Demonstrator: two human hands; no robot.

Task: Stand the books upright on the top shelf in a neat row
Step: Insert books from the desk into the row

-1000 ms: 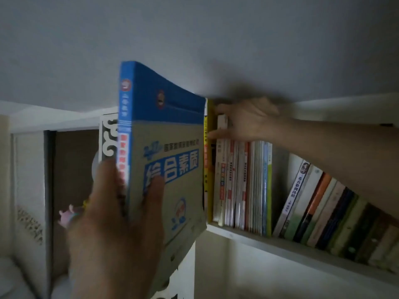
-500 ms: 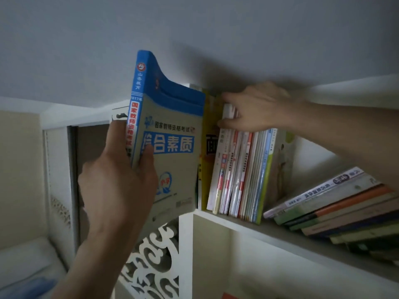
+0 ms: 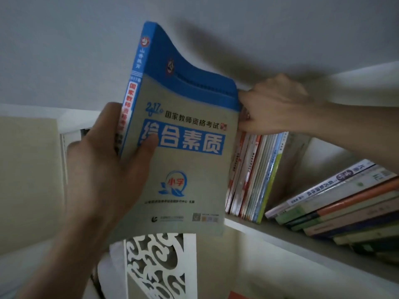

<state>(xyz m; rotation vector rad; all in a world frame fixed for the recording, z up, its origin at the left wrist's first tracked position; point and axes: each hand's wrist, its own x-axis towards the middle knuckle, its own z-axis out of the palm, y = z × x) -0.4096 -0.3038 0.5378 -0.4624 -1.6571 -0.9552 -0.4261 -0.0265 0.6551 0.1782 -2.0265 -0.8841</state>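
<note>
At the spine, the blue book [image 3: 185, 134] is clasped by the left hand [image 3: 103, 167], long axis upright, left of the standing row [image 3: 254, 175]. Row tops are gripped by the right hand [image 3: 274, 106] on the top shelf [image 3: 280, 236].

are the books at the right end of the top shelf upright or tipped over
Tipped over: the right-end books lie slumped nearly flat, apart from the upright row.

Blue book [image 3: 185, 134] now nearer, covering yellow book.
</note>
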